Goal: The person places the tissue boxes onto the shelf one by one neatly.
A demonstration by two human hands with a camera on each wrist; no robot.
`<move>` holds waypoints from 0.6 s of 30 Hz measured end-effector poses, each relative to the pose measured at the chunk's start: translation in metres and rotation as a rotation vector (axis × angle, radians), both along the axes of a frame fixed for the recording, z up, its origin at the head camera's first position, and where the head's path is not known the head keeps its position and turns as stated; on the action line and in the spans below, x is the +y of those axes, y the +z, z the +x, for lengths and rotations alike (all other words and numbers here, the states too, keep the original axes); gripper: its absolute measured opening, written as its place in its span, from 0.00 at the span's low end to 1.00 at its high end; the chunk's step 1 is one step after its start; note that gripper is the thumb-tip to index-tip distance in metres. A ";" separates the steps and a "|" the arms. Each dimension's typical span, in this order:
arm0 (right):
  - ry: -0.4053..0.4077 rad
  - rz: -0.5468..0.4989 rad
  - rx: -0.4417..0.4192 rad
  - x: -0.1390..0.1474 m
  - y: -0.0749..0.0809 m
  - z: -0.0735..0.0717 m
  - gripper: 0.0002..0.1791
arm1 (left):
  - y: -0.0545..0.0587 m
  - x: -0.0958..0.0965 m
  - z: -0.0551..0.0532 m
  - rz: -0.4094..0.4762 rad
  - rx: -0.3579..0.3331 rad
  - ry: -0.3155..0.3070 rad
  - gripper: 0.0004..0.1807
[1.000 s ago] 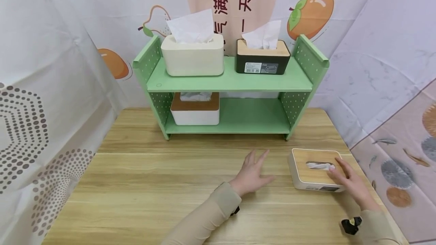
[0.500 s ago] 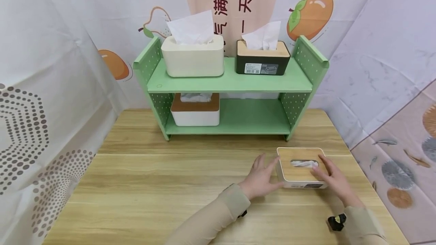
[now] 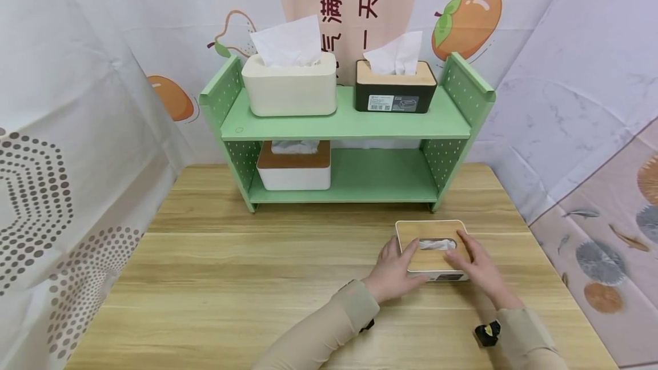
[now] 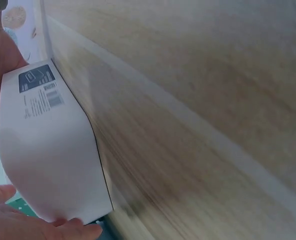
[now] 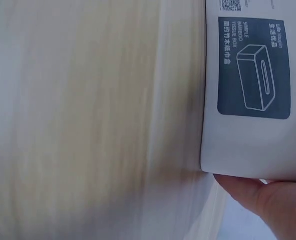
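Observation:
A white tissue box with a light wooden lid [image 3: 432, 260] sits on the table, a tissue bunched in its slot. My left hand [image 3: 394, 273] grips its left end, one finger over the lid's edge; in the left wrist view, the left fingers [image 4: 43, 231] meet the end of the box [image 4: 53, 150]. At the opposite end my right hand [image 3: 483, 270] holds the box, thumb on the lid. The right wrist view shows the box's printed front label [image 5: 254, 68] and part of the right hand [image 5: 268, 200] against its end.
Behind the box stands a green two-tier shelf [image 3: 349, 124]. Its upper tier carries a cream tissue box [image 3: 289, 93] and a black one with a wooden lid [image 3: 393, 96]. Below at left is a white tissue box with a brown lid [image 3: 294, 176]. Curtains surround the wooden table [image 3: 231, 284].
The tissue box has slid left across the table with my right hand on it. My left hand shifted slightly right, and the box's left end now lies against its fingers.

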State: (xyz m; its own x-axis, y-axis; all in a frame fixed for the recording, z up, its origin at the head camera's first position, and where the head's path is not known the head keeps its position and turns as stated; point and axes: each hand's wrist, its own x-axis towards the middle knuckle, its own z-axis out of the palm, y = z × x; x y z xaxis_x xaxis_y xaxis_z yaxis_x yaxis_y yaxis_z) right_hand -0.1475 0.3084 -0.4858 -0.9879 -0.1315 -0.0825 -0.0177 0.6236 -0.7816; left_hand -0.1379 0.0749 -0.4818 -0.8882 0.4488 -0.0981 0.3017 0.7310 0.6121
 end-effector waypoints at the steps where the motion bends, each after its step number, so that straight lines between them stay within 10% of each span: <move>1: -0.001 0.002 0.000 -0.002 0.000 0.000 0.45 | -0.001 0.000 0.000 0.013 -0.014 0.011 0.42; 18: 0.061 -0.007 -0.008 0.011 -0.010 0.003 0.59 | -0.008 -0.010 0.001 0.149 0.011 0.038 0.41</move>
